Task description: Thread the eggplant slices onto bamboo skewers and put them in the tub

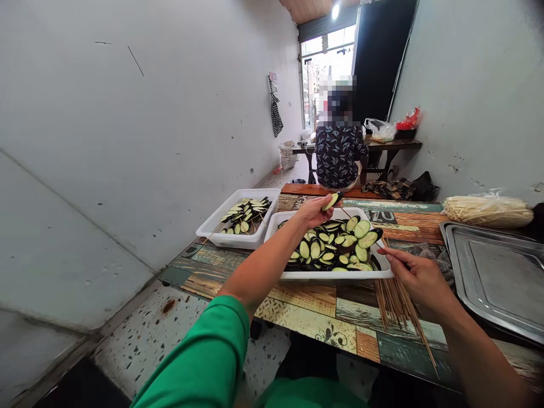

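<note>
Over the far edge of a white tub [272, 226], my left hand [313, 214] pinches an oval eggplant slice [332, 200] with dark skin. My right hand [419, 276] grips a thin wooden skewer [380, 245] near the tub's right edge. Threaded on it are a few eggplant slices [369, 238], and its bare tip points up toward my left hand. Many loose eggplant slices [327, 255] fill the tub below. Under my right hand, a bundle of bare skewers [395, 303] lies on the patterned table [304, 323].
A second white tub [202, 232] at left holds eggplant slices and skewers. Metal trays [501, 272] and a bag of pale sticks [487, 208] are at right. Ahead, a person in a patterned shirt [338, 156] sits facing away by another table [399, 144]. A wall [170, 113] bounds the left.
</note>
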Demonstrator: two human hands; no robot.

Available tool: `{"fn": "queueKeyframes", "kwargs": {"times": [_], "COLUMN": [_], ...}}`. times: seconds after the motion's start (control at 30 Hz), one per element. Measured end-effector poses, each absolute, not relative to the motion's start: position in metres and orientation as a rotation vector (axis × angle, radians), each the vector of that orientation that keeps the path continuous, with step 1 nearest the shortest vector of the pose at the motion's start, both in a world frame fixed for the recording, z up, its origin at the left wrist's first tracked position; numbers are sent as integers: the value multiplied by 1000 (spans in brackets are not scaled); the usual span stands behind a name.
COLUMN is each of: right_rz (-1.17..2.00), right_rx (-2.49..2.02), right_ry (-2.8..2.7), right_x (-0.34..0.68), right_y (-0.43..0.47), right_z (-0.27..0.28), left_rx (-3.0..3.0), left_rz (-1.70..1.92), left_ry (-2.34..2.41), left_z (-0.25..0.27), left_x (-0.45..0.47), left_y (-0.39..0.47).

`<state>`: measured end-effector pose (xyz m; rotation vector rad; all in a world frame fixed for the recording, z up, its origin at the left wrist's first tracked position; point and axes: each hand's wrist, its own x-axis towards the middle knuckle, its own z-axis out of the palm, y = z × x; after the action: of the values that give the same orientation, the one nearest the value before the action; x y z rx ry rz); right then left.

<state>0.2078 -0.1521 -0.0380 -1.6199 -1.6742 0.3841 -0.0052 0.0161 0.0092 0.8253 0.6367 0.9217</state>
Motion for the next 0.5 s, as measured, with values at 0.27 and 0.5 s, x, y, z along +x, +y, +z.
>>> {"fn": "queueKeyframes", "kwargs": {"times": [0.27, 0.5], "right_rz": [381, 406], "right_rx": [-1630, -1603], "right_ry": [-1698, -1662], "right_x": [206, 207], "right_y": [-154, -152], "right_z": [-32, -36], "left_rx": [885, 821], "left_rz": [941, 905], "left_ry": [634, 615], "left_z": [7, 2], "left_x": [-4, 0], "left_y": [15, 16]}}
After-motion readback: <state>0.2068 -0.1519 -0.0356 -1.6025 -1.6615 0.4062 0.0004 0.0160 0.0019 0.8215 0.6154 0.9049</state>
